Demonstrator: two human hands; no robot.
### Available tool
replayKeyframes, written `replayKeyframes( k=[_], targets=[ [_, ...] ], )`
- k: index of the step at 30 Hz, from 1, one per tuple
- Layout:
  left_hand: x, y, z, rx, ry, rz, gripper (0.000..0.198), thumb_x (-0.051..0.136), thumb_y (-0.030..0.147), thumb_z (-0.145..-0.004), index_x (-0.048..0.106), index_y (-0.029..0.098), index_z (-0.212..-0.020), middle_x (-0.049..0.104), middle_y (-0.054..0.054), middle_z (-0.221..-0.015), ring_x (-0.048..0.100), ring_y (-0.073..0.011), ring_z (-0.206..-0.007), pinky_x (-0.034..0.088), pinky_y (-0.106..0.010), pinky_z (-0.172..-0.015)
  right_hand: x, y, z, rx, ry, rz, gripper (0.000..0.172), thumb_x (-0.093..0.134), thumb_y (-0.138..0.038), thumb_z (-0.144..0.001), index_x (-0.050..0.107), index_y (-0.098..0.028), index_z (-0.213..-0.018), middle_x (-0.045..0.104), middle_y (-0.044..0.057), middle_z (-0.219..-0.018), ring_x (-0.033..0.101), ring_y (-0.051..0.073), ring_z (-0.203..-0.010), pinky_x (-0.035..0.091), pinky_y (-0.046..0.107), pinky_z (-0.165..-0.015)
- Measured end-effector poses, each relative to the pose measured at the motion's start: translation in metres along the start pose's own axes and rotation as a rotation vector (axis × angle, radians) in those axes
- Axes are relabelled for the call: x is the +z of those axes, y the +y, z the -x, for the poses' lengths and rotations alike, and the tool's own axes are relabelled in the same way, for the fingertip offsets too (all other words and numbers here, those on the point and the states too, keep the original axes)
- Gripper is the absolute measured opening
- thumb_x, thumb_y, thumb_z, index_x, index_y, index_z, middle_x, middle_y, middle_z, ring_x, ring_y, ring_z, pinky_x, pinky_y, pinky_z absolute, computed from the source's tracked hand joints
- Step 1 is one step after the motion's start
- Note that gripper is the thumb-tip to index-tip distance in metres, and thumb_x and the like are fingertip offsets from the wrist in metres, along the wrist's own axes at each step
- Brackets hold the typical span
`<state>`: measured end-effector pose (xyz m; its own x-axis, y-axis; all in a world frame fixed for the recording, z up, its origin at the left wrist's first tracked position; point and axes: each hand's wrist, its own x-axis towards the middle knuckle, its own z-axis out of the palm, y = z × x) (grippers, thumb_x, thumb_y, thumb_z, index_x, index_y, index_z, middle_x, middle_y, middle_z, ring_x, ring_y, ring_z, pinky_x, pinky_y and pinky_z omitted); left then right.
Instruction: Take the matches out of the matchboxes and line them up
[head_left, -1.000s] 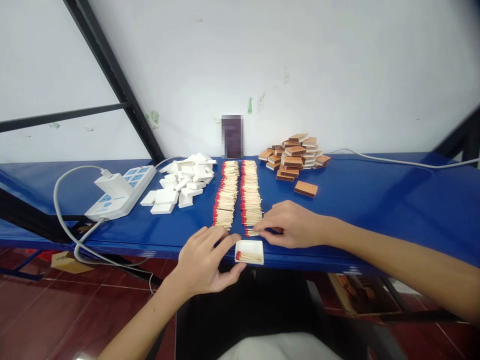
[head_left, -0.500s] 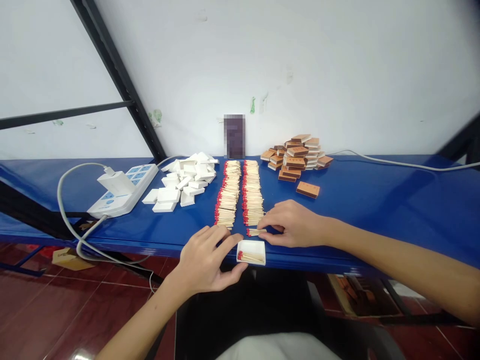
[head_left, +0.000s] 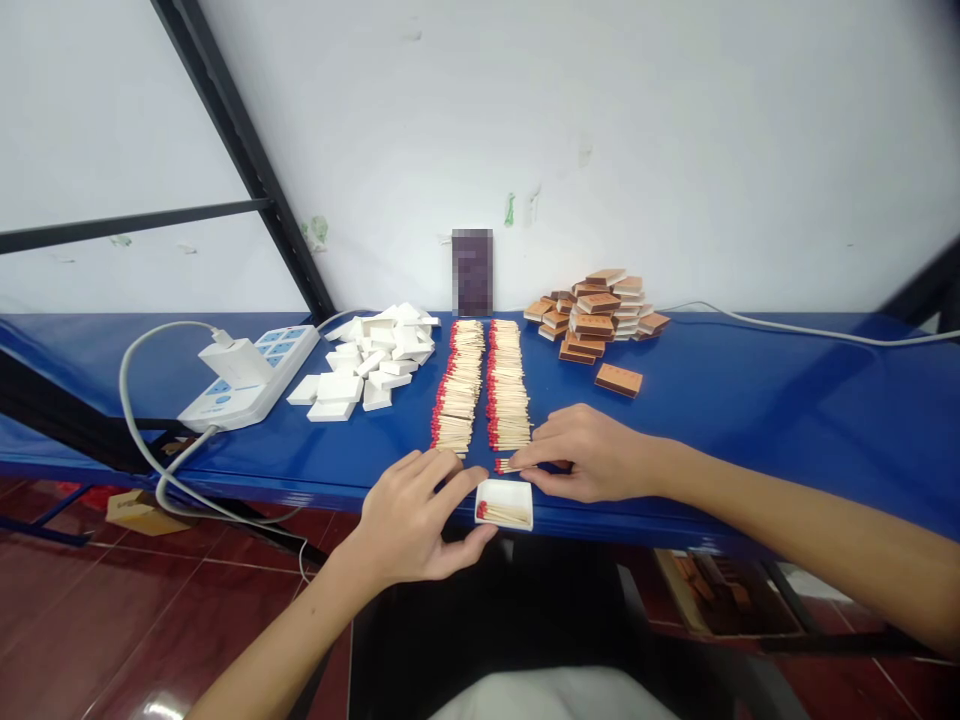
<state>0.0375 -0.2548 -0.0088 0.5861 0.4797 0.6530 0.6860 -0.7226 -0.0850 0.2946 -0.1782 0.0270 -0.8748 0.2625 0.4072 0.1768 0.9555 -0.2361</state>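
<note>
My left hand [head_left: 420,520] grips a small white matchbox tray [head_left: 517,492] at the shelf's front edge, thumb below and fingers above its left end. Inside the tray lie a few red-headed matches [head_left: 502,514]. Just behind the tray, my right hand [head_left: 577,452] has its thumb and fingertips closed on a small bunch of matches [head_left: 504,465] lying on the blue surface, heads to the left. Beyond it, two long rows of matches stretch toward the wall, a left row [head_left: 459,390] and a right row [head_left: 507,385].
White empty trays [head_left: 367,360] are heaped at left, beside a power strip [head_left: 251,385] with a plugged-in charger and cable. Brown matchboxes [head_left: 596,318] are piled at right, with a single matchbox [head_left: 619,380] in front. A dark blurred object [head_left: 472,272] leans on the wall.
My right hand's fingertips have moved slightly over the small bunch of matches, covering more of it. The left hand and tray keep their place; the view has shifted a little.
</note>
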Motion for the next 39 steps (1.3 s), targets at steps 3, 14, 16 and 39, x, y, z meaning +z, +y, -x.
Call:
replayKeyframes(
  k=[3,14,16,39],
  targets=[
    [0.0004,0.0002,0.0000,-0.003,0.000,-0.001,0.035,0.062,0.043,-0.088,0.067,0.016,-0.109,0.068,-0.009,-0.089,0.067,-0.0225,-0.077,0.050,-0.034,-0.066,0.0010,0.0002,-0.0003,-0.002,-0.012,0.020,0.022,0.055,-0.017,-0.094,0.076,-0.018,-0.099,0.068,0.000,-0.067,0.052,0.011,-0.057,0.035,0.026,-0.059],
    [-0.0006,0.0002,-0.0009,0.006,0.004,0.007,0.034,0.061,0.042,-0.089,0.067,0.015,-0.108,0.066,-0.008,-0.087,0.066,-0.0220,-0.075,0.050,-0.034,-0.064,0.0007,0.0007,0.0001,-0.019,-0.021,0.036,0.021,0.055,-0.017,-0.093,0.076,-0.017,-0.094,0.064,-0.001,-0.063,0.049,0.011,-0.055,0.034,0.027,-0.059],
    [-0.0007,0.0002,-0.0008,0.005,0.005,0.006,0.034,0.061,0.042,-0.089,0.067,0.015,-0.108,0.066,-0.008,-0.087,0.066,-0.0218,-0.075,0.050,-0.033,-0.064,0.0016,0.0012,0.0000,-0.017,-0.009,0.029,0.020,0.056,-0.016,-0.092,0.076,-0.017,-0.092,0.063,-0.002,-0.062,0.049,0.010,-0.054,0.034,0.027,-0.059],
    [0.0000,0.0000,-0.0020,0.011,-0.001,0.001,0.034,0.061,0.042,-0.088,0.068,0.014,-0.108,0.067,-0.009,-0.088,0.068,-0.0233,-0.077,0.052,-0.035,-0.064,0.0013,0.0036,-0.0019,0.147,-0.089,-0.026,0.022,0.057,-0.028,-0.095,0.059,-0.018,-0.076,0.051,-0.006,-0.060,0.045,0.008,-0.054,0.028,0.024,-0.059]
  ],
)
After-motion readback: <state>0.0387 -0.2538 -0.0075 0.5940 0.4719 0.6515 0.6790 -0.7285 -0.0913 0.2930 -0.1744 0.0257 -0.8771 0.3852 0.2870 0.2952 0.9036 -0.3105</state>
